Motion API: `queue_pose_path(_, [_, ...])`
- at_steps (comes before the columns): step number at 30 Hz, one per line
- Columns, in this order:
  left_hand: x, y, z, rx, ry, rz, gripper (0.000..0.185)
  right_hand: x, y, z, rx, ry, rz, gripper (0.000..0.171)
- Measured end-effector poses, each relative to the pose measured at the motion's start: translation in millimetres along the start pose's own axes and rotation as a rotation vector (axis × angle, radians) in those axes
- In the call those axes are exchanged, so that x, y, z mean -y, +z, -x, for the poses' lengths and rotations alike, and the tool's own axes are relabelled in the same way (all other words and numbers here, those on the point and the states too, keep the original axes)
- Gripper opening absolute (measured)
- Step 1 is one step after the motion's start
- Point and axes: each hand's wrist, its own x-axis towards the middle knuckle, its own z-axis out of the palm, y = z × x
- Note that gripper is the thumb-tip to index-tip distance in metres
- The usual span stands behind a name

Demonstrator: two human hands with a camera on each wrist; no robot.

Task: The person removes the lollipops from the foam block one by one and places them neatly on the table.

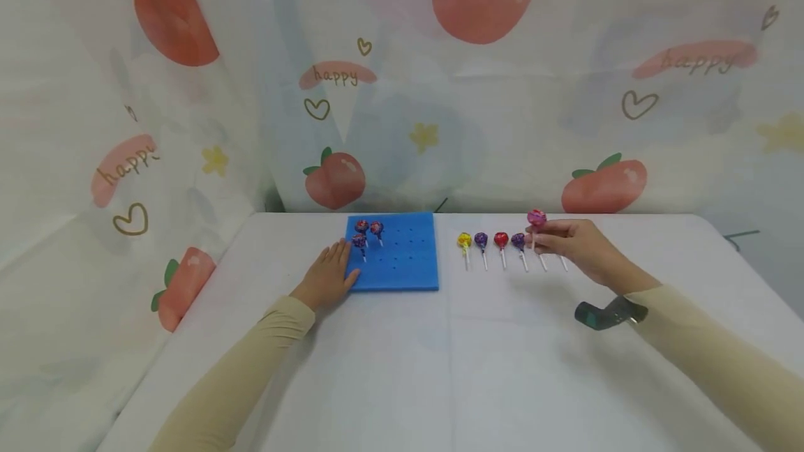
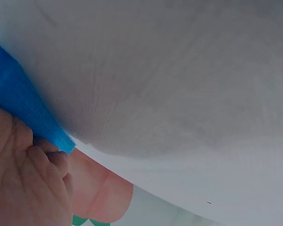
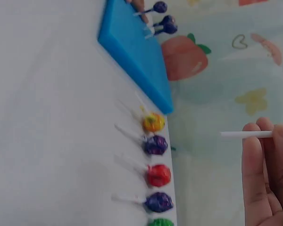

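Right hand: Fingers and thumb of the right hand [image 1: 581,250] pinch a pink-wrapped lollipop [image 1: 537,217] by its white stick.
Pink lollipop: Held up over the right end of a row of candy, it points head upward in the head view.
Left hand: Fingers straight, the left hand [image 1: 325,274] rests against the left edge of a blue board [image 1: 402,281], thumb spread toward its near corner.
Blue board: Small holes dot the surface; three dark-wrapped lollipops [image 1: 376,228] stand on sticks near the far left corner.
Candy row: Right of the board lie, left to right, a yellow lollipop [image 1: 464,240], a purple lollipop [image 1: 481,240], a red lollipop [image 1: 500,238] and a second purple lollipop [image 1: 518,240]. A green lollipop [image 3: 161,223] follows, cut by the right wrist view's lower edge; sticks show below the right hand.
Cuffs: Beige sleeves [image 1: 251,347] cover both arms, a dark device [image 1: 606,314] at the right cuff.
Worktop: All sits on a white worktop [image 1: 389,368].
Backdrop: Behind hangs a pale cloth [image 1: 389,110] printed with red fruit, hearts and "happy."
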Motion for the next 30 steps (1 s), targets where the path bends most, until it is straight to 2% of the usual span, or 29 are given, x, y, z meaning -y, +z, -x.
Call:
queue_pose_path(5, [1.7,2.1,-2.3,-0.004,0.006,-0.007,0.067,-18.2,-34.0,3.6,-0.075,-0.049,0.009,0.051])
queue_pose_path(10, [1.3,3.0,-1.8,-0.008,0.003,0.012,0.067,-36.9,-55.8,-0.1,-0.137,-0.080,0.009,0.043])
queue_pose_path(17, [0.9,1.8,-1.2,0.008,-0.008,0.006,0.067,-59.2,-68.7,-6.3,-0.166,0.123,0.152,0.052])
queue_pose_path(20, [0.8,1.4,-1.3,0.020,-0.013,-0.001,0.067,-67.3,-70.7,-8.6,-0.165,0.178,0.202,0.053])
queue_pose_path(30, [-0.3,0.9,0.0,-0.012,-0.003,0.014,0.067,-86.5,-68.8,-18.0,-0.188,0.206,0.284,0.049])
